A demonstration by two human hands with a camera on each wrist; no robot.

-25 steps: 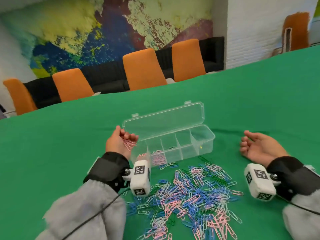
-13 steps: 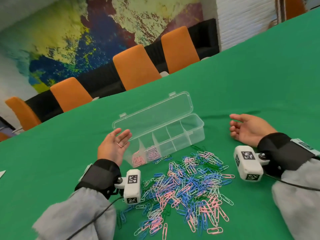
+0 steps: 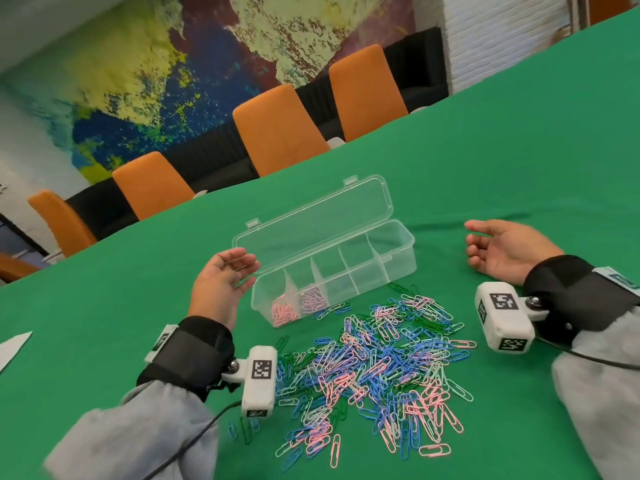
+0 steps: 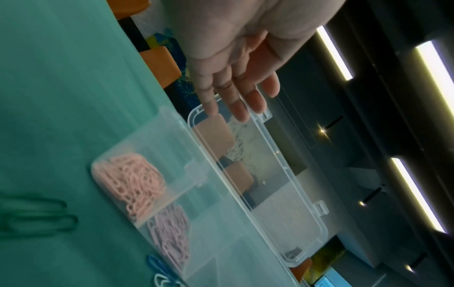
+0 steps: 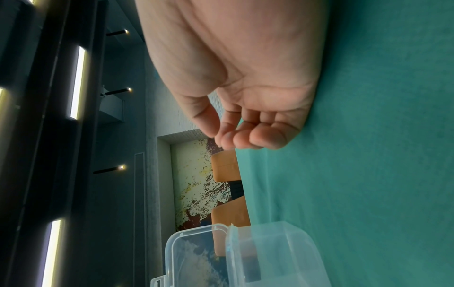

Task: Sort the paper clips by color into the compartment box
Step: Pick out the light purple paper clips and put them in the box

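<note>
A clear compartment box [image 3: 398, 268] [image 4: 221, 194] [image 5: 270, 252] stands open on the green table [image 3: 519, 150], lid up. Its leftmost compartment holds salmon-pink clips [image 3: 284, 311] [image 4: 130, 182]; the one beside it holds paler pink clips [image 3: 313, 301] [image 4: 172, 240]. A mixed pile of pink, blue, green and white paper clips [image 3: 377, 372] lies in front of the box. My left hand [image 3: 221, 282] [image 4: 236, 81] is just left of the box, palm up, fingers straight, holding nothing. My right hand [image 3: 502, 247] [image 5: 245, 116] rests on the cloth right of the box, fingers loosely curled, empty.
Orange chairs [image 3: 277, 129] line the table's far edge. A white paper corner [image 3: 14, 344] lies at the left edge. Bare green cloth stretches right of and behind the box.
My left hand held pink clips a second ago; it has let them go into the leftmost compartment and now lies flat and empty. The right hand stayed put. The head view shifted.
</note>
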